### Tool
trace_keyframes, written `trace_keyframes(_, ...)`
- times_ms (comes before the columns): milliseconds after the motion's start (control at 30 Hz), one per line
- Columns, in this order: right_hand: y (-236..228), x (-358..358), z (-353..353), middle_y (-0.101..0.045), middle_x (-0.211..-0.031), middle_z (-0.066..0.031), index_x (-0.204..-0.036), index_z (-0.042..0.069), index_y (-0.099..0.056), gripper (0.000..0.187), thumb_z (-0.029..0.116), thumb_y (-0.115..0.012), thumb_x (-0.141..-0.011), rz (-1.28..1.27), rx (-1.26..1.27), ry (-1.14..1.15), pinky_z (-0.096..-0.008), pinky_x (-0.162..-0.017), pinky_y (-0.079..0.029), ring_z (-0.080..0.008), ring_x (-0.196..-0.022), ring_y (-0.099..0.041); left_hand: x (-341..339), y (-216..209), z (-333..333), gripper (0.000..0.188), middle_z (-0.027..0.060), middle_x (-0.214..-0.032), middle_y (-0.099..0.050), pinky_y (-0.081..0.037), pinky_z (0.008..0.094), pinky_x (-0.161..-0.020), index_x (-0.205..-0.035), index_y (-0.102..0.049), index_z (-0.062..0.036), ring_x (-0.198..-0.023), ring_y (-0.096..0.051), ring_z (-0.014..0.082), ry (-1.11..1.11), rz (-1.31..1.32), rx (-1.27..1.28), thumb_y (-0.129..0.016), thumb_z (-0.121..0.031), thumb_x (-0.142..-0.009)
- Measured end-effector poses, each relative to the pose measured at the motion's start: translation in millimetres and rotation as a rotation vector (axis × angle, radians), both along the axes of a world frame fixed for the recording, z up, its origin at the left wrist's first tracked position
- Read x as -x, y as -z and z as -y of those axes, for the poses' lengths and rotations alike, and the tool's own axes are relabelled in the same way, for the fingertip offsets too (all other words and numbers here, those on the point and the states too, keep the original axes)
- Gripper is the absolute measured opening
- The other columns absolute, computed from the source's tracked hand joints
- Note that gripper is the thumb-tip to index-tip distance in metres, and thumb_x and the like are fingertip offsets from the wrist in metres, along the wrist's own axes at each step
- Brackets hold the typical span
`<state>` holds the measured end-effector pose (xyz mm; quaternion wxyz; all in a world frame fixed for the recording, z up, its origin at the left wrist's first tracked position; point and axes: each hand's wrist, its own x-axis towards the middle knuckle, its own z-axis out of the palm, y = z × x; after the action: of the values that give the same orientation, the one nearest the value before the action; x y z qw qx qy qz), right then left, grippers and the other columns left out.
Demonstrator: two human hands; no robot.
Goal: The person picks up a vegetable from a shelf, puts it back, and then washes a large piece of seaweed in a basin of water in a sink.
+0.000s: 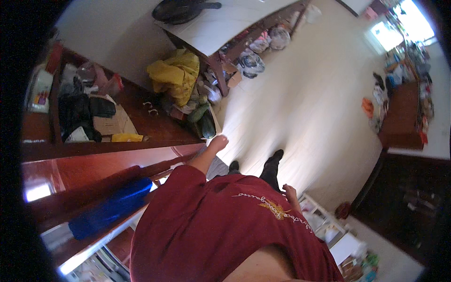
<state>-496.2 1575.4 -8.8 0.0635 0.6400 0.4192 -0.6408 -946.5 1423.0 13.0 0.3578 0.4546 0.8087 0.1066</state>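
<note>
My left hand [218,142] hangs forward of my body with its fingers curled in, and no object shows in it. Nearest to it are dark green long vegetables [206,121], which look like squash or cucumbers, beside a yellow plastic bag [178,75]. On the other side, my right hand [290,191] is low by my hip, partly behind my dark red shirt [225,221]. Its fingers also look curled, with nothing visible in them. Both hands are apart from the things around them.
Pale floor [300,103] stretches ahead of my dark shoes. A white-topped table [211,26] bears a black pan [181,11], with bagged goods beneath. Reddish wooden shelving [155,124] stands at left, a brown cabinet [399,113] at right, and a white rack [324,218] by my right side.
</note>
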Motion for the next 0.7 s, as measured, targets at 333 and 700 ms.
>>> trace_keyframes(333, -8.0, 66.0, -294.7, -0.06, -0.079, -0.0079, -0.086, 0.004, -0.057, 0.029, 0.032, -0.052, -0.082, 0.183, -0.123, -0.6, -0.0312, -0.047, -0.041, -0.0182, -0.063, -0.06, -144.6, 71.3, 93.7, 0.022, 0.0178, -0.078, -0.062, -0.049, 0.0414, -0.064, -0.078, -0.062, -0.002, -0.073, -0.062, 0.0315, -0.546, 0.163, 0.222, -0.051, -0.021, -0.073)
trace_keyframes(700, -26.3, 330.8, -389.6, -0.059, -0.088, -0.0023, -0.094, 0.009, -0.056, 0.027, 0.033, -0.053, -0.082, -0.108, -0.178, -0.733, -0.0261, -0.054, -0.042, -0.0132, -0.071, -0.058, -170.5, 60.9, 7.5, 0.022, 0.0174, -0.082, -0.061, -0.049, 0.0425, -0.067, -0.077, -0.061, -0.0022, -0.078, -0.058, 0.0358, -0.613, 0.192, 0.117, -0.05, -0.021, -0.075)
